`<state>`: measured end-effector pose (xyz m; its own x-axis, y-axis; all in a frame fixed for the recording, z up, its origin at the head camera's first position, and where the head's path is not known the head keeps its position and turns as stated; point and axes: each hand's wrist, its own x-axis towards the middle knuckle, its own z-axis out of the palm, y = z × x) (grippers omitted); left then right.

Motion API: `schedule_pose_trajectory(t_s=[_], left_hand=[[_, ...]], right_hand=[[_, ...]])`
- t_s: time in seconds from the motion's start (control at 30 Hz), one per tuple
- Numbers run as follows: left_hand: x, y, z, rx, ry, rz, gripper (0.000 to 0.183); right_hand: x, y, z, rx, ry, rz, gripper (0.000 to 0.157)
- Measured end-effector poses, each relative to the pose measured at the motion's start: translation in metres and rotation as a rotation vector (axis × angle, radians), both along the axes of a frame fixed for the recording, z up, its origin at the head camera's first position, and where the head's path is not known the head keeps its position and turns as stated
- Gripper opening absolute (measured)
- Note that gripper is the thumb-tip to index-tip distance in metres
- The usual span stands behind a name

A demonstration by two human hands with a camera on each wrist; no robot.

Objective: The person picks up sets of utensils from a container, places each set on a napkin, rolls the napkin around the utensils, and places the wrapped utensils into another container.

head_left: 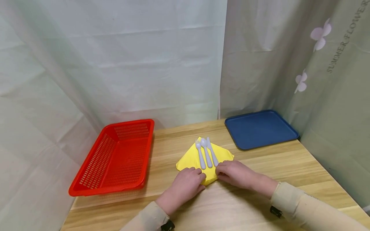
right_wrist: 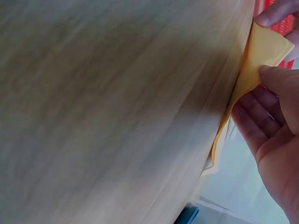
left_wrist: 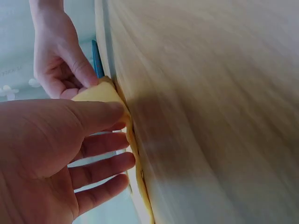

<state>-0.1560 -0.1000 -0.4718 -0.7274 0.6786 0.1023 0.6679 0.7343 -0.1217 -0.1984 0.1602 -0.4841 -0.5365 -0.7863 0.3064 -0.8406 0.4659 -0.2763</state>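
A yellow napkin [head_left: 188, 158] lies on the table with its near edge folded up. On it, side by side, rest a pale purple fork [head_left: 200, 157], a spoon [head_left: 207, 155] and a knife [head_left: 213, 154]. My left hand [head_left: 188, 184] pinches the napkin's near left edge; in the left wrist view its thumb [left_wrist: 100, 114] lies over the fold. At the near right edge my right hand [head_left: 235, 173] pinches the napkin between thumb and fingers, close to the knife's handle. The right wrist view shows the folded napkin [right_wrist: 259, 53] between both hands.
A red plastic basket [head_left: 148, 150] with slotted walls stands on the left of the wooden table [head_left: 170, 134]. At the back right lies a blue tray [head_left: 260, 128]. Pale curtains [head_left: 138, 64] hang behind the table and along its sides.
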Motion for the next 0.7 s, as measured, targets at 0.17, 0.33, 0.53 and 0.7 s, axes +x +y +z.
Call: schedule_pose_trajectory(t_s=[0.17,0.33,0.53,0.7], left_hand=[[0.000,0.004,-0.001,0.040,0.007,0.041,0.020],[0.000,0.005,0.001,0.051,0.019,0.060,0.026],[-0.006,0.006,0.002,0.123,0.042,0.101,0.016],[-0.017,0.004,0.003,0.220,0.050,0.142,0.015]], right_hand=[[0.000,0.001,0.004,-0.031,-0.084,-0.050,0.017],[-0.003,0.000,0.002,-0.069,-0.136,-0.103,0.015],[-0.008,-0.001,0.003,-0.110,-0.143,-0.155,0.014],[-0.010,-0.002,0.006,-0.117,-0.182,-0.212,0.005]])
